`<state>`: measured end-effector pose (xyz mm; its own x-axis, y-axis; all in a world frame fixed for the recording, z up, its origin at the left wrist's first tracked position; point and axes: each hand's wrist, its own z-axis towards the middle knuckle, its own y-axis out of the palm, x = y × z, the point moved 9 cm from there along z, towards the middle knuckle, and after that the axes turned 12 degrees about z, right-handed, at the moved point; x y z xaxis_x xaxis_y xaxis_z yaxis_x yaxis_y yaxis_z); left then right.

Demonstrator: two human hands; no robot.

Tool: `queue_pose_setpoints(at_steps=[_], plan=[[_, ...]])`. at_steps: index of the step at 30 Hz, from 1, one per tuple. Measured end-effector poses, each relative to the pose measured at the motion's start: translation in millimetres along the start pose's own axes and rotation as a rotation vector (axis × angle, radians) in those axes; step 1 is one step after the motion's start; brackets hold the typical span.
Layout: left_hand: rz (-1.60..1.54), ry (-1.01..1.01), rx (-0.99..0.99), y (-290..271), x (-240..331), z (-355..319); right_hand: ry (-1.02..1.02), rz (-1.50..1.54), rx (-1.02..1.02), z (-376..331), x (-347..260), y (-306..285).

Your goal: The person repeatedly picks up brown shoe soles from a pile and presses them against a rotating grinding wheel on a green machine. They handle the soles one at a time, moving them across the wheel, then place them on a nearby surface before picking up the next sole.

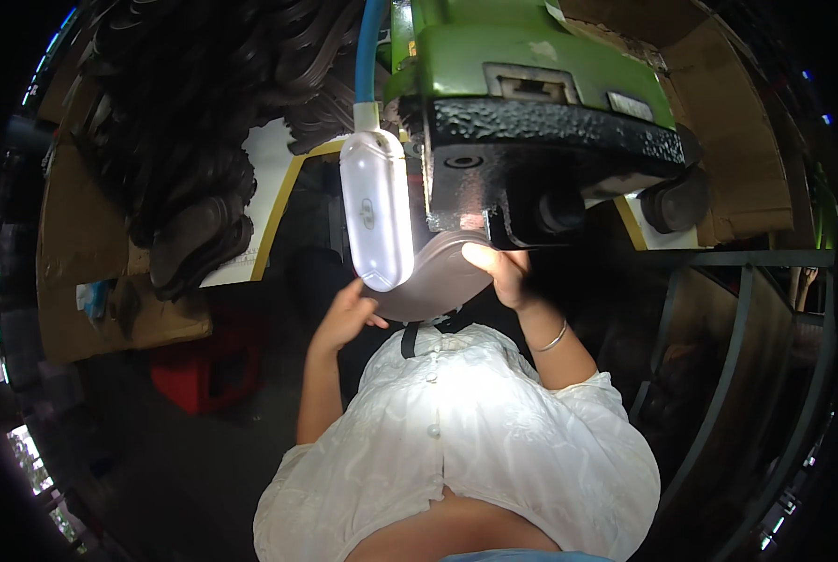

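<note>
A brown shoe sole (442, 281) lies tilted under the head of a green and black machine (550, 122), its far edge against the machine's lower part. My right hand (501, 273) grips the sole's right end, thumb on top and fingers underneath. At the sole's left end is my left hand (342, 318), its fingers on either side of the edge; the lamp covers part of this contact. The white oblong lamp (377, 206) hangs from a blue flexible arm (370, 51) just above the sole, hiding some of its left part.
Dark soles (199, 239) lie heaped on the left, beside a cardboard box (124, 309). More soles (676, 201) sit at the right near another carton (747, 140). A red stool (204, 370) stands low on the left; a metal rack (719, 375) is on the right.
</note>
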<state>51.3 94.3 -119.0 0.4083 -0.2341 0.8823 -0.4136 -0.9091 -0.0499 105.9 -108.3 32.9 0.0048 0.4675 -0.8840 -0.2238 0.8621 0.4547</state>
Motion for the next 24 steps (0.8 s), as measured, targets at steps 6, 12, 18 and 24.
queue_pose_setpoints(at_steps=[6,12,18,24], plan=[[0.517,0.180,-0.395,122,20,6,-0.046,-0.602,-0.231,17,-43,31],[0.407,0.185,-0.317,112,41,17,-0.442,-0.907,0.282,8,-141,-50],[0.314,0.191,-0.101,67,43,32,-0.625,-0.380,0.534,41,-164,-106],[0.705,0.392,0.507,-29,103,9,-0.466,-0.359,0.426,79,-78,-127]])
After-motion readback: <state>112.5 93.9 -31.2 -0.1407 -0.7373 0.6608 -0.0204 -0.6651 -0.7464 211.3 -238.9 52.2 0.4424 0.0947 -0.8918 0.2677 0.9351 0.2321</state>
